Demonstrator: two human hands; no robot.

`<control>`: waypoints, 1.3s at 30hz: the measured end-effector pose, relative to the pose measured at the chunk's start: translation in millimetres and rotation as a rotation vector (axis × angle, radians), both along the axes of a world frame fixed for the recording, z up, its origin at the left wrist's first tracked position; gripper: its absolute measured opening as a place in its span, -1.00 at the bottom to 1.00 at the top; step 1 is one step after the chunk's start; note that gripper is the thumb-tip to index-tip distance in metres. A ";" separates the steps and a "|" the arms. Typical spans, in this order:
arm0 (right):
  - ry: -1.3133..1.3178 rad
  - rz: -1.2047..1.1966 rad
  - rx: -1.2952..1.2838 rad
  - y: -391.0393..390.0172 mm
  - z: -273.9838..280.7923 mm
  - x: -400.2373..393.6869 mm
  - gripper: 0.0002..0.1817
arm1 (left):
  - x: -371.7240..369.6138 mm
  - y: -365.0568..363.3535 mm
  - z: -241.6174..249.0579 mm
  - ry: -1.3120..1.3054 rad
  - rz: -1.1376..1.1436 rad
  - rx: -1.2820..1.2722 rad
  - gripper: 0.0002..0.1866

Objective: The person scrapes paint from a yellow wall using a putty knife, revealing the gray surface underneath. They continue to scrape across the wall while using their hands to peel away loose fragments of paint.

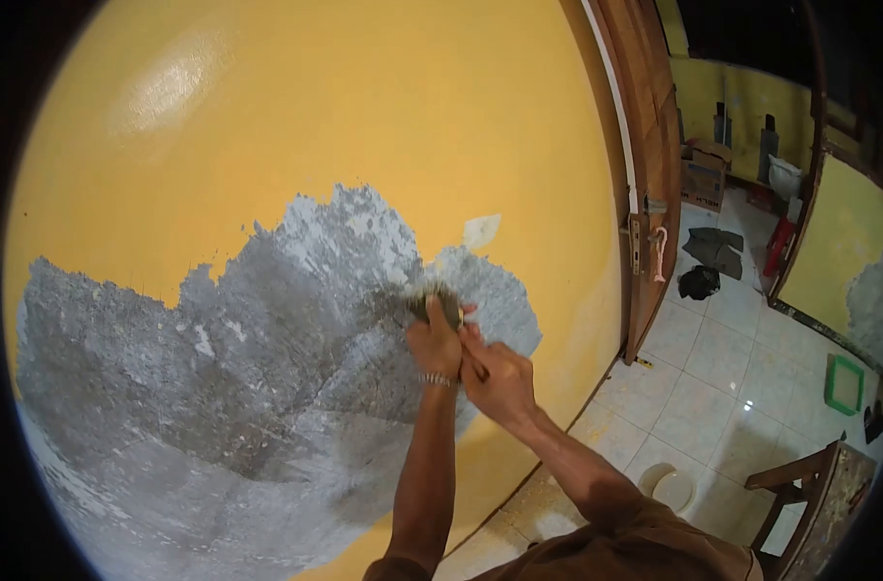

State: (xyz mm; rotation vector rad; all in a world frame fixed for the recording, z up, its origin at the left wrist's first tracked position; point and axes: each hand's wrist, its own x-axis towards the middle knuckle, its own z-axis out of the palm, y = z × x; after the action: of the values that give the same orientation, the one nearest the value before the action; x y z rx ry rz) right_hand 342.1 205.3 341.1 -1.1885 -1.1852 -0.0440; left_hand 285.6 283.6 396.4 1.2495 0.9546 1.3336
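A scraper [448, 308] with a broad flat head meets the wall where grey bare plaster [296, 387] borders yellow paint [383, 107]. Its front edge is blurred by motion or loose flakes. My left hand [436, 347], with a metal-looking band at the wrist, presses on the scraper's head, thumb along it. Close beside it, my right hand [500, 382] is closed round the brownish handle. A small pale patch [481, 231] shows in the paint just above the tool. Ragged paint edges run along the top of the grey area.
Right of the wall stands a wooden door [647, 174] with a metal lock plate. On the tiled floor [703, 358] are a white bucket [672, 489], a green tray [844, 384], a black bag [699, 283] and a cardboard box [703, 179]. A wooden stool [829, 494] stands at lower right.
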 end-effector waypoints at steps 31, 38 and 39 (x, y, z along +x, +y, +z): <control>0.191 0.090 0.197 11.8 -16.2 8.5 -0.67 | 13.7 -2.6 -6.8 -0.057 0.030 -0.052 -0.58; 0.104 0.096 0.221 18.7 -13.2 25.9 -0.69 | 21.9 10.4 -14.3 -0.068 0.080 -0.019 -0.57; 0.087 0.092 0.223 22.3 -11.4 27.5 -0.69 | 23.9 12.6 -10.2 -0.061 0.090 -0.027 -0.57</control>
State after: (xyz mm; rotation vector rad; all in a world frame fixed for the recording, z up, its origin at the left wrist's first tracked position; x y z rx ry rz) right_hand 369.6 227.6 329.8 -0.9309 -1.1258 -0.0534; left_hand 309.5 296.2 386.1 1.1507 0.9925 1.4164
